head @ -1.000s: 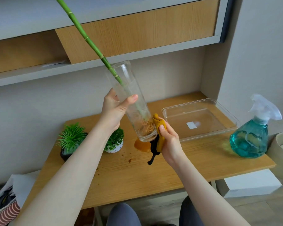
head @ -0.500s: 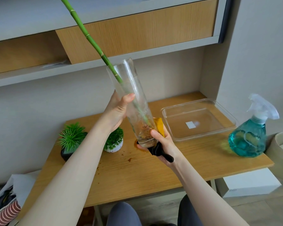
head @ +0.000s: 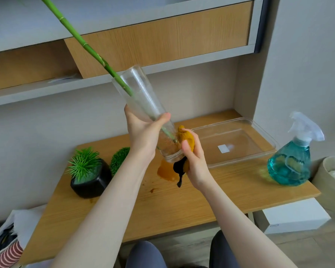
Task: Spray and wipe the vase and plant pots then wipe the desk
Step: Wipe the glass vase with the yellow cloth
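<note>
Vase (head: 143,105), tilted left above the counter (head: 182,200), gripped mid-body by the left hand (head: 143,136); right hand (head: 193,157) clutches a cloth (head: 186,138) against its base.

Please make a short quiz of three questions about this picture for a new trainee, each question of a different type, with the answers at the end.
1. True or false: the glass vase stands upright on the desk.
2. Multiple choice: what does the right hand press against the vase? A) a sponge B) an orange and black cloth C) the spray bottle
3. Fill in: the black pot with the spiky plant stands to the ____ of the person's left forearm.

Key: 1. false: the left hand holds it tilted above the desk, with the green stem in it. 2. B. 3. left.
</note>
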